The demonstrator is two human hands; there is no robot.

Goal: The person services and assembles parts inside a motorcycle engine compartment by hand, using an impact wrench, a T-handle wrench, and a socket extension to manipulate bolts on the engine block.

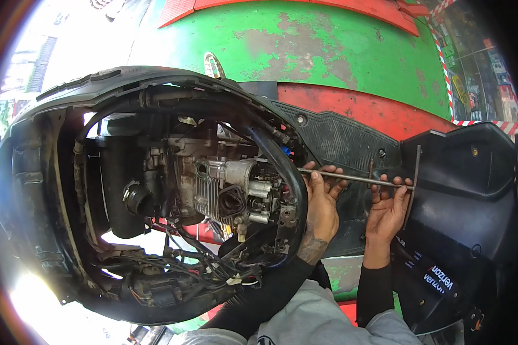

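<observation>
A long steel T-handle wrench [357, 178] lies almost level across both hands, its shaft running toward the exposed scooter engine [224, 190]. My left hand [323, 201] has its fingers around the shaft near the engine end, just outside the black frame tube [298, 230]. Where shaft and crossbar meet, my right hand [388, 213] pinches the wrench with thumb and fingers. The frame tube hides the wrench's working tip. Inside the frame, the finned cylinder [208, 198] and the uncovered valve gear [262, 198] show.
Loose wiring [207, 267] hangs along the near side of the frame. A black ribbed floorboard [339, 135] and dark front panels [466, 201] extend to the right. Behind lie a red platform [362, 109] and worn green floor [328, 46].
</observation>
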